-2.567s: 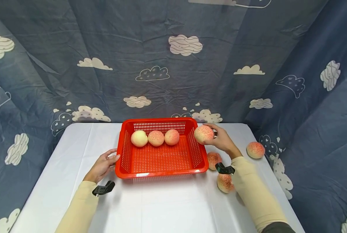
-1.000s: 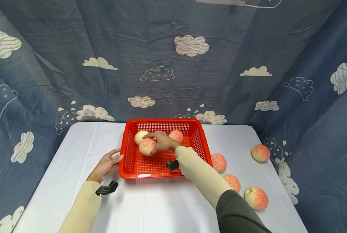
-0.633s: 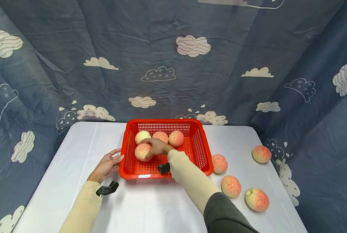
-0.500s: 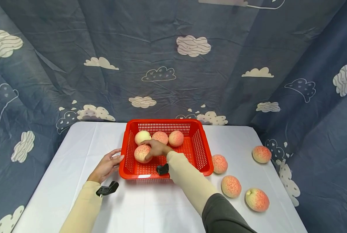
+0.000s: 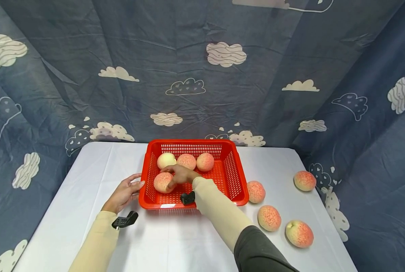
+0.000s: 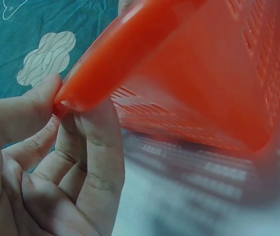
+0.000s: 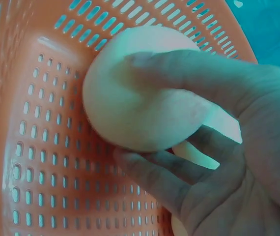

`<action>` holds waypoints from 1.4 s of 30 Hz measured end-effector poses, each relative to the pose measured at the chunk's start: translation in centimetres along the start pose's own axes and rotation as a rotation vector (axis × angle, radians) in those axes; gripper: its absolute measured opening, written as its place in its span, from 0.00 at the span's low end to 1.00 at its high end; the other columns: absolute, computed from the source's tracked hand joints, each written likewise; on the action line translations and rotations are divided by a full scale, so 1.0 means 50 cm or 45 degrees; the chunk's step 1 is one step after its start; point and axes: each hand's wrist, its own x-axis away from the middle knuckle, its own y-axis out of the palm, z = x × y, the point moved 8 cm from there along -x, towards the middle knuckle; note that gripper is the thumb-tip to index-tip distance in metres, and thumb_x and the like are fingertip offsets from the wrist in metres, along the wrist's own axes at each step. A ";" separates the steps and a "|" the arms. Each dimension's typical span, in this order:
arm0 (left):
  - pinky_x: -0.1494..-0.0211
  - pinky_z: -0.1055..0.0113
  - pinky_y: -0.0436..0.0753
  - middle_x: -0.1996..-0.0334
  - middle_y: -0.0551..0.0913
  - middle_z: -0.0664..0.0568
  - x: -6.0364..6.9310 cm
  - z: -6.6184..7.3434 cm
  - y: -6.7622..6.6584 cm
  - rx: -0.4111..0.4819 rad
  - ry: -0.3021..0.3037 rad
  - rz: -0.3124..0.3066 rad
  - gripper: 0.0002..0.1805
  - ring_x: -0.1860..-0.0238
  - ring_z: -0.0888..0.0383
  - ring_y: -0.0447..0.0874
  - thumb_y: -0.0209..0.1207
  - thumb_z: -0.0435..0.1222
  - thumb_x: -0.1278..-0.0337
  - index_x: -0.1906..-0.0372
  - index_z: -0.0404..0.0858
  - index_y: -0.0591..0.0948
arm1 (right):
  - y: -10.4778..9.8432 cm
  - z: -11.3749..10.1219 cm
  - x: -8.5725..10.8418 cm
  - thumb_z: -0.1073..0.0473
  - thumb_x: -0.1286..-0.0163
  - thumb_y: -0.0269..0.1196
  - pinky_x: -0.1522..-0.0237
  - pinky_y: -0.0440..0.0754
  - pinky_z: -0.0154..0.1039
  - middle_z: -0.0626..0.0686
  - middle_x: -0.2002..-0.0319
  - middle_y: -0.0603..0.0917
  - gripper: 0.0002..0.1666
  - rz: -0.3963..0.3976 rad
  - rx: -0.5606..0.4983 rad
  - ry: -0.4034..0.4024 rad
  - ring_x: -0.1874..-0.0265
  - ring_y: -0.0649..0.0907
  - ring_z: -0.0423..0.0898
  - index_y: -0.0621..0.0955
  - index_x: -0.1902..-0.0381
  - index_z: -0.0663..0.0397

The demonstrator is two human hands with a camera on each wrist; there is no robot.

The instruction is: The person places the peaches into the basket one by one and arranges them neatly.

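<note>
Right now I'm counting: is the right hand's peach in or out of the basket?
In: head and right wrist views show the peach inside the slotted basket.

I see the basket (image 6: 189, 64) cut off in my left-wrist view; the right hand (image 5: 181, 175) hides part of its peach (image 5: 161, 183).
</note>
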 end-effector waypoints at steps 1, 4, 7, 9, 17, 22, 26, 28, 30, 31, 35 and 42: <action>0.62 0.69 0.83 0.61 0.83 0.53 0.000 0.001 0.001 -0.005 -0.002 0.001 0.33 0.65 0.61 0.84 0.53 0.34 0.30 0.28 0.29 0.53 | 0.002 0.000 0.001 0.69 0.52 0.74 0.35 0.66 0.44 0.55 0.38 0.75 0.42 -0.017 -0.039 -0.002 0.37 0.71 0.50 0.75 0.37 0.51; 0.61 0.69 0.83 0.60 0.82 0.52 0.000 0.001 0.003 -0.017 -0.015 0.012 0.33 0.65 0.61 0.84 0.53 0.34 0.30 0.28 0.30 0.53 | 0.002 0.000 0.009 0.69 0.51 0.74 0.34 0.65 0.44 0.55 0.38 0.75 0.43 -0.044 -0.085 -0.011 0.36 0.70 0.51 0.73 0.35 0.54; 0.61 0.70 0.83 0.60 0.82 0.52 0.002 0.001 0.003 -0.017 -0.024 0.019 0.32 0.65 0.61 0.84 0.53 0.34 0.30 0.28 0.30 0.54 | -0.003 0.005 0.017 0.66 0.51 0.74 0.36 0.68 0.44 0.56 0.39 0.75 0.44 -0.042 -0.095 0.002 0.37 0.71 0.51 0.72 0.34 0.54; 0.61 0.70 0.83 0.60 0.82 0.53 0.003 0.001 0.003 -0.007 -0.025 0.018 0.32 0.64 0.62 0.83 0.53 0.34 0.31 0.29 0.30 0.54 | -0.011 0.007 0.024 0.65 0.51 0.75 0.38 0.70 0.45 0.57 0.39 0.75 0.44 -0.032 -0.090 0.005 0.38 0.72 0.52 0.72 0.34 0.53; 0.60 0.69 0.83 0.61 0.82 0.55 0.007 0.004 -0.004 -0.009 -0.035 0.008 0.33 0.64 0.62 0.83 0.53 0.34 0.31 0.28 0.30 0.53 | -0.055 0.002 0.074 0.65 0.43 0.71 0.41 0.74 0.46 0.63 0.36 0.72 0.38 -0.009 -0.186 -0.069 0.34 0.68 0.59 0.71 0.35 0.56; 0.60 0.70 0.83 0.61 0.82 0.56 0.010 0.006 -0.004 -0.016 -0.037 0.000 0.33 0.63 0.63 0.83 0.53 0.34 0.31 0.28 0.29 0.53 | -0.095 0.017 0.124 0.63 0.41 0.70 0.46 0.78 0.44 0.65 0.37 0.72 0.36 0.019 -0.246 -0.054 0.37 0.71 0.62 0.71 0.35 0.57; 0.59 0.69 0.83 0.60 0.82 0.55 0.011 0.004 -0.001 -0.013 -0.045 -0.017 0.33 0.62 0.63 0.83 0.52 0.33 0.30 0.28 0.30 0.52 | -0.126 0.031 0.168 0.62 0.41 0.70 0.46 0.78 0.43 0.64 0.40 0.74 0.36 0.074 -0.245 -0.070 0.41 0.74 0.62 0.71 0.35 0.57; 0.59 0.69 0.83 0.59 0.82 0.54 0.011 0.003 0.001 -0.012 -0.044 -0.023 0.33 0.62 0.63 0.83 0.52 0.33 0.30 0.28 0.30 0.51 | -0.140 0.036 0.187 0.63 0.41 0.70 0.45 0.78 0.43 0.63 0.40 0.74 0.36 0.097 -0.241 -0.093 0.42 0.75 0.59 0.71 0.35 0.59; 0.58 0.69 0.83 0.59 0.82 0.54 0.011 0.003 0.000 -0.014 -0.046 -0.025 0.34 0.62 0.63 0.83 0.52 0.34 0.30 0.28 0.30 0.51 | -0.152 0.041 0.202 0.65 0.40 0.69 0.45 0.77 0.43 0.64 0.39 0.74 0.35 0.110 -0.271 -0.119 0.42 0.75 0.59 0.71 0.36 0.61; 0.59 0.69 0.83 0.59 0.82 0.54 0.010 0.003 -0.001 -0.018 -0.046 -0.023 0.34 0.62 0.63 0.83 0.53 0.34 0.30 0.28 0.30 0.51 | -0.159 0.044 0.209 0.66 0.41 0.69 0.44 0.77 0.43 0.65 0.39 0.73 0.35 0.117 -0.285 -0.132 0.41 0.75 0.59 0.70 0.36 0.62; 0.59 0.69 0.83 0.59 0.82 0.54 0.010 0.006 -0.003 -0.032 -0.046 -0.010 0.34 0.62 0.62 0.83 0.53 0.35 0.30 0.28 0.30 0.52 | -0.189 0.057 0.237 0.68 0.41 0.69 0.46 0.78 0.45 0.66 0.39 0.74 0.36 0.181 -0.324 -0.159 0.42 0.75 0.62 0.70 0.36 0.63; 0.59 0.69 0.83 0.60 0.82 0.55 0.011 0.006 0.003 -0.051 -0.056 -0.011 0.34 0.62 0.63 0.83 0.53 0.35 0.30 0.28 0.30 0.52 | -0.237 0.092 0.294 0.67 0.42 0.70 0.46 0.79 0.48 0.64 0.38 0.73 0.39 0.272 -0.360 -0.175 0.42 0.75 0.65 0.69 0.34 0.62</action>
